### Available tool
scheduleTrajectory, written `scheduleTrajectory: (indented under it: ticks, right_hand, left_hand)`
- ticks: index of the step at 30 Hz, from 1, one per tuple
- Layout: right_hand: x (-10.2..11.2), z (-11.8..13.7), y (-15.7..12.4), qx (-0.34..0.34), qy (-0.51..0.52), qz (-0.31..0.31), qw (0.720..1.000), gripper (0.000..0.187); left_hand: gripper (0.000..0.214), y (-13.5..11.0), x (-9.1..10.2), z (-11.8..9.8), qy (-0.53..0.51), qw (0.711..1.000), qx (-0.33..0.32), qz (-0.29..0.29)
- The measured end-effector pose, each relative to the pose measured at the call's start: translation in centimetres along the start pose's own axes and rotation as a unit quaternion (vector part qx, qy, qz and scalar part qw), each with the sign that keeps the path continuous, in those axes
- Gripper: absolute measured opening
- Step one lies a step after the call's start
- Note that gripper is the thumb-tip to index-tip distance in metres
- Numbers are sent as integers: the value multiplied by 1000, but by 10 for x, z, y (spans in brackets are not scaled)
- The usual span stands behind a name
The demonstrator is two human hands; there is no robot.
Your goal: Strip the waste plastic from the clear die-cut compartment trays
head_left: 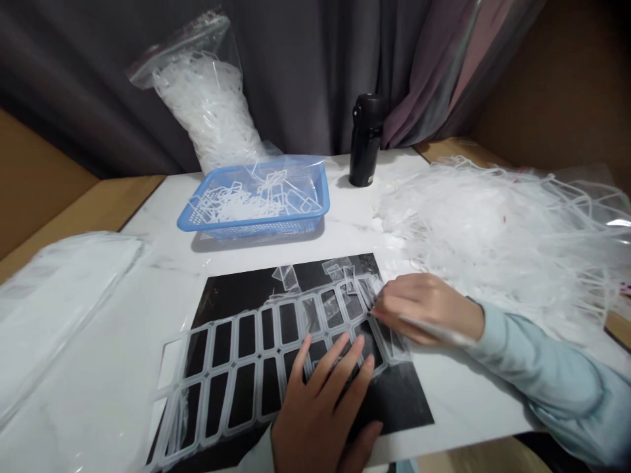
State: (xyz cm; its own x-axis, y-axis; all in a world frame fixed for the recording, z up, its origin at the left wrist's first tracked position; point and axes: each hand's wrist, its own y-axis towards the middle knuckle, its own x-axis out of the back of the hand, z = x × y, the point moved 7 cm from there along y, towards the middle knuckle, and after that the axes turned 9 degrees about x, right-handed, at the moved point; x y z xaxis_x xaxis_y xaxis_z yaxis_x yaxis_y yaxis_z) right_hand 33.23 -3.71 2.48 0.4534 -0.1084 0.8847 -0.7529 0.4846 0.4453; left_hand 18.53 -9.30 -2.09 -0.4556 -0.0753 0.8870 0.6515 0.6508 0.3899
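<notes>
A clear plastic grid frame with rectangular windows lies on a black mat. My left hand rests flat on the frame's right part, fingers spread, pressing it down. My right hand, in a light blue sleeve, is curled at the frame's right end and pinches a thin white tool or strip I cannot make out clearly. Several small clear rectangular pieces lie loose on the mat just beyond the frame.
A blue basket with clear plastic scraps stands behind the mat. A bag of white strips leans at the back, a black bottle beside it. A big heap of strips fills the right; white bags lie left.
</notes>
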Motion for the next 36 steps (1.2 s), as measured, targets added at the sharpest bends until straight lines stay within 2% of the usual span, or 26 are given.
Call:
scheduleTrajectory:
  ticks: [2,4,6,9,12,17,20,23,25,27,32,34,36]
  right_hand:
    - [2,7,1,60,-85,11,995,24]
    - [7,7,-1,80,-146,5,986,22]
    - [16,-2,-4,52,-187,-18,981,17]
    - [25,-18,-10,-30,-198,-42,979,12]
    - [28,-27,-14,-89,-170,-56,980,15]
    - [29,-32,-15,-143,-105,-85,981,21]
    - [35,-38,-19,-182,-43,-151,971,17]
    - [38,-46,-26,-228,59,-241,942,14]
    - [35,-48,-27,-238,123,-262,927,17]
    - [28,-45,-21,-226,160,-236,931,20]
    - [8,-29,-5,-159,223,-115,955,23]
    - [6,-25,-3,-141,237,-105,955,22]
    - [9,-26,-5,-146,234,-121,953,19]
  left_hand:
    - [42,0,0,0,2,1000,1,-6]
    - [42,-1,0,0,3,1000,2,-10]
    - [42,-2,0,0,1,1000,3,-11]
    - [42,-3,-1,1,0,1000,3,-15]
    - [43,-3,0,0,7,1000,-1,-13]
    - [45,-4,0,1,3,1000,-3,-7]
    - [46,-4,0,1,-1,1000,-1,-8]
    - [45,-4,-1,1,6,1000,1,-11]
    - [44,-4,-1,1,13,1000,3,-13]
    - [44,-3,0,0,12,1000,1,-17]
    - [43,2,11,1,-15,998,37,-42]
    - [44,6,13,0,-14,998,42,-48]
    - [47,10,13,-5,-8,998,30,-48]
